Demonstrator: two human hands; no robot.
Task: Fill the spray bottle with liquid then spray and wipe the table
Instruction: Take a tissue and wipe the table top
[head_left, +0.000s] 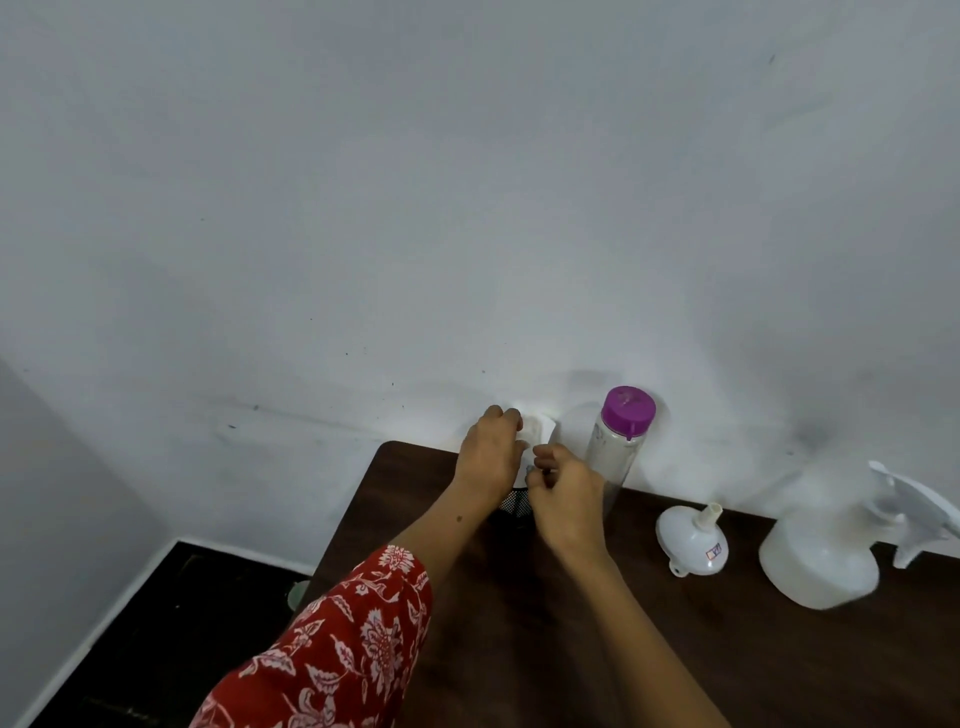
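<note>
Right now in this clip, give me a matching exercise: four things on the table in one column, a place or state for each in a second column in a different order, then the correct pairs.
Things
1. funnel
2. spray bottle
3. bottle with the purple cap
4. white tissue

Place or state
A. held between the fingers of both hands, above a black mesh holder
B. upright near the wall, cap on
C. at the table's right end, trigger head on
D. lying wide mouth down, spout up, between the two bottles

Pairs: 1-D, 2-C, 3-B, 4-A
</note>
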